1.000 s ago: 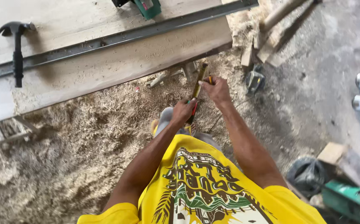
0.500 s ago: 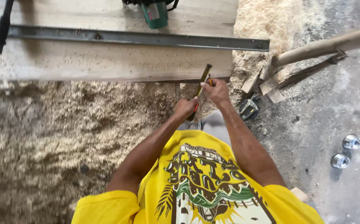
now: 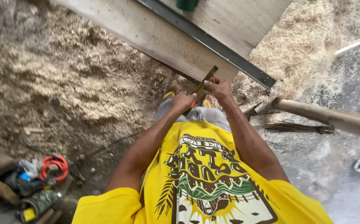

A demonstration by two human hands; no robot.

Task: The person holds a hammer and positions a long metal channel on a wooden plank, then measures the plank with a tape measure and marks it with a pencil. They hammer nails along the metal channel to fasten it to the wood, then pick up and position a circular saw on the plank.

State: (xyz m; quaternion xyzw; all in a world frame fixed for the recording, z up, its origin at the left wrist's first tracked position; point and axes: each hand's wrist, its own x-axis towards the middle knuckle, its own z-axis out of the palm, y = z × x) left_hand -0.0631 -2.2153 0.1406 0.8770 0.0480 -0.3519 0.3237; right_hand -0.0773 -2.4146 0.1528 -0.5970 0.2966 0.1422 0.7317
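Swinging round since half a second ago, the wooden board [image 3: 163, 37] and its metal rail [image 3: 213, 45] now run diagonally above the hands. Left hand [image 3: 183, 101] and right hand [image 3: 218, 88] both close on a folded yellow ruler [image 3: 205, 81], tilted toward the board edge, seemingly to unfold it; sawdust [image 3: 63, 79] lies left.

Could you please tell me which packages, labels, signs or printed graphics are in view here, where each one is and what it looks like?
Shirt print: on the chest of the yellow T-shirt, a large shield-like graphic in brown, green and white with lettering above.
Yellow label: bottom left on the floor, a small yellow patch on a dark cylindrical container among clutter.
No signs or screens show.
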